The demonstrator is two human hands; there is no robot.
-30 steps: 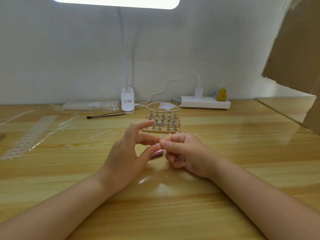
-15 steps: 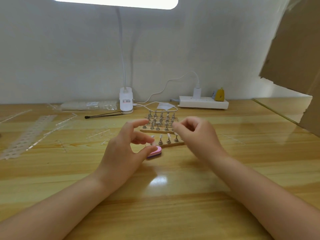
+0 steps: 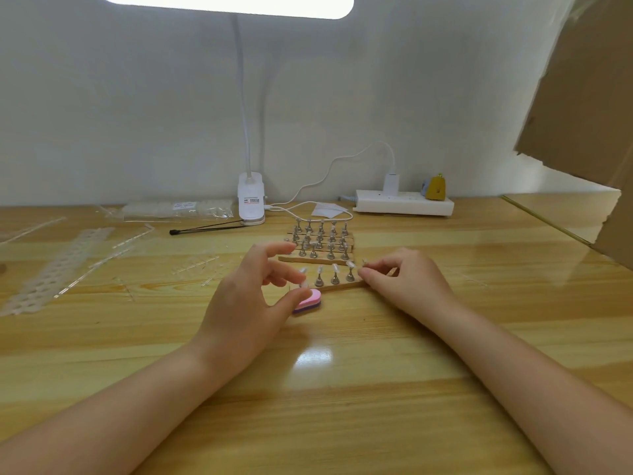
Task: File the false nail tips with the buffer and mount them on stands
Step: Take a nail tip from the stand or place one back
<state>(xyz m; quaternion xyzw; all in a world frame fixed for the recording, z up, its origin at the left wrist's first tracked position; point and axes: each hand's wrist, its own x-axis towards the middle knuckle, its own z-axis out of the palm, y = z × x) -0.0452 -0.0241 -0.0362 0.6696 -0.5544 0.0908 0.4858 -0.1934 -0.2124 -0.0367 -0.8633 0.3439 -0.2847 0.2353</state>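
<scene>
the right hand lies low on the wooden table, knuckles up, thumb and forefinger pinched together at the right end of the near stand strip; what they pinch is too small to tell. the left hand hovers with fingers loosely curled and spread, thumb tip over the pink buffer, grasping nothing. the buffer lies flat on the table just in front of the near strip. four stands on that strip carry pale nail tips. behind it, more rows of metal stands sit on wooden strips. the white lamp base bears a label with red marks, unreadable. further back lie a clear packet, a black-tipped stick, a white power strip and cardboard at right.
</scene>
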